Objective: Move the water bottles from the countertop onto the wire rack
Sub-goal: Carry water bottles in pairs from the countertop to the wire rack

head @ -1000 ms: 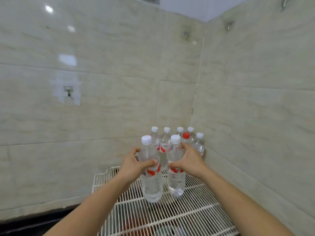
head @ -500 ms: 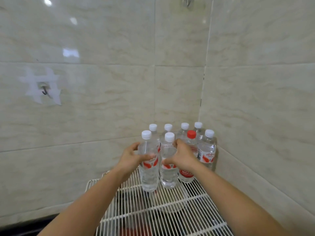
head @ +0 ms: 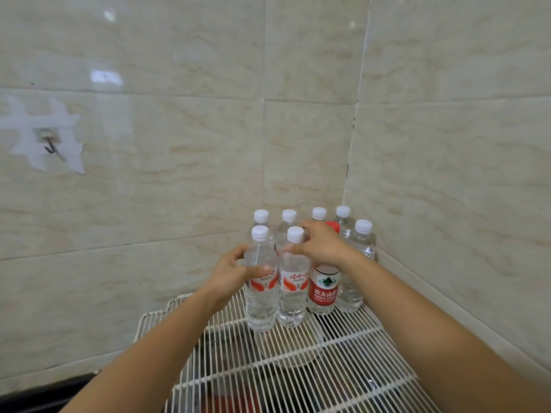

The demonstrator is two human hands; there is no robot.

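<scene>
Two clear water bottles with white caps and red-white labels stand side by side on the white wire rack [head: 343,371]. My left hand [head: 231,272] wraps the left bottle [head: 261,305] at label height. My right hand [head: 320,247] holds the shoulder of the right bottle [head: 292,302], fingers over its neck. Behind and to the right stand several more bottles in the wall corner, among them a red-capped, red-labelled bottle [head: 323,290] partly hidden by my right hand.
Tiled walls meet in a corner right behind the bottles. A small wall hook [head: 50,147] with tape around it is at the far left. Dark and red objects show dimly beneath the rack wires. The rack's near part carries no bottles.
Both hands have carried the two bottles away from me toward the corner, and they now stand on the rack against the group. My right hand has slid up to the bottle's shoulder.
</scene>
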